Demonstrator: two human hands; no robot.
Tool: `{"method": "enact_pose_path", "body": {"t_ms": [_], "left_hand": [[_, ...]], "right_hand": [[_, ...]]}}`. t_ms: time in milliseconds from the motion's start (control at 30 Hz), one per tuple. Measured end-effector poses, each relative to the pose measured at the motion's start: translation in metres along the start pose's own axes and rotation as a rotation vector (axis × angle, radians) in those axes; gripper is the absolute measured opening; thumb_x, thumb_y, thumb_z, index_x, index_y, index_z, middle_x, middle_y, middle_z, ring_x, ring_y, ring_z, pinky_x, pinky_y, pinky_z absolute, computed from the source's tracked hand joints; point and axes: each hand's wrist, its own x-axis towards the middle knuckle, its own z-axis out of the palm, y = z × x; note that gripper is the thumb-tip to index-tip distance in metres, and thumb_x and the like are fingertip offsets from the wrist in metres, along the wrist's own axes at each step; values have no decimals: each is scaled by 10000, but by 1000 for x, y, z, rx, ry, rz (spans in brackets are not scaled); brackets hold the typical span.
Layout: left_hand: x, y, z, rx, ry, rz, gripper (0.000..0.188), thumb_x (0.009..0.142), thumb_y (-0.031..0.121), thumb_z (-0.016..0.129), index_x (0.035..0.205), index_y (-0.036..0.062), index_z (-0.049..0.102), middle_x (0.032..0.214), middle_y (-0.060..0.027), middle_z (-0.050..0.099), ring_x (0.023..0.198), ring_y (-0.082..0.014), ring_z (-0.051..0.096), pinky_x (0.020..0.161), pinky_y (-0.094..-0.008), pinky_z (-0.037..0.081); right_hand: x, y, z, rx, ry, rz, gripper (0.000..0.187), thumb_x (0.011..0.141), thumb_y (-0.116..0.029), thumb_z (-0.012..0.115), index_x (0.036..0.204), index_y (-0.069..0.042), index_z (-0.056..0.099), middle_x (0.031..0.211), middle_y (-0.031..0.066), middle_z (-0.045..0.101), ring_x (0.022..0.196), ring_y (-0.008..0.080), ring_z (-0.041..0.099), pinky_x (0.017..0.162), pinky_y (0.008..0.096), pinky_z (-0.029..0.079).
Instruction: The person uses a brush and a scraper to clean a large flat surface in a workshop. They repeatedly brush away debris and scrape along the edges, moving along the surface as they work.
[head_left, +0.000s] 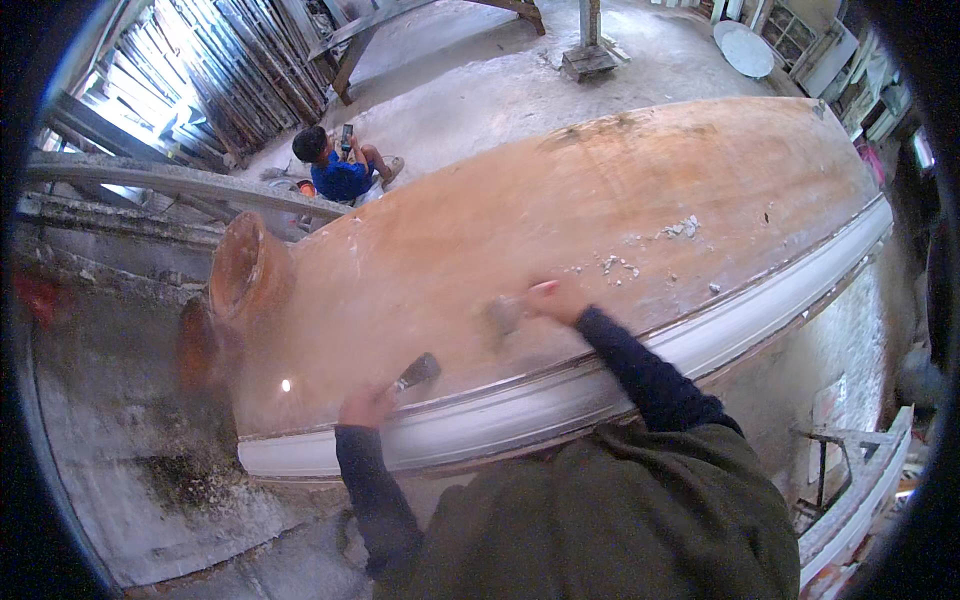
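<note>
My left hand [368,406] is closed around a short hand tool [418,371] with a broad, flat, dark end. Whether that end is a blade or bristles, I cannot tell. It is held over the near edge of a long orange-brown worktop [470,240], beside a white moulded strip [500,415] that runs along this edge. Further right and forward, my right hand [562,300] grips a flat greyish tool [504,316], smeared by motion, low over the worktop. White crumbs [618,267] and a small pile of white flakes [684,228] lie to the right of it.
A round orange-brown vessel [245,268] stands at the worktop's left end. Beyond the far edge, a person in blue [342,178] sits on the floor holding a phone. A wooden bench [375,35] and a post [588,40] stand behind. A white frame [860,490] leans at lower right.
</note>
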Motion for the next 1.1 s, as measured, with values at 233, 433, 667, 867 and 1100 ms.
{"method": "enact_pose_path", "body": {"t_ms": [233,433,667,867,1100], "left_hand": [[45,-32,-10,-274,-158,253,303,671,219,671,949,104,634,694,-71,528,634,-176,505,599,-280,403],[58,57,23,-464,-404,437,255,723,183,635,953,73,628,757,-69,569,663,-187,527,649,-287,416],[42,58,65,-518,-487,385,311,766,266,583,1002,64,599,857,-119,587,846,-210,549,768,-298,412],[24,24,31,-488,-246,220,289,779,169,582,1025,16,575,981,-75,601,909,-142,548,827,-272,402],[35,89,62,-465,-357,425,307,803,241,526,1014,22,569,1004,-143,572,907,-236,549,821,-319,400]], "right_hand": [[-72,23,-141,-112,563,-8,103,716,-144,590,687,-56,545,556,-3,525,492,61,499,452,214,409],[-11,25,10,-370,324,-393,91,727,-147,610,774,-72,591,677,36,581,680,103,546,599,266,438],[-21,40,-69,134,226,-20,104,728,-129,619,762,-45,569,639,19,564,562,89,547,517,225,471],[-65,35,-139,-240,666,-10,80,713,-120,544,674,-51,533,570,45,525,509,95,515,463,250,415],[11,-4,32,-163,168,-292,150,726,-165,616,835,-65,586,795,75,601,755,147,559,680,274,441]]}}
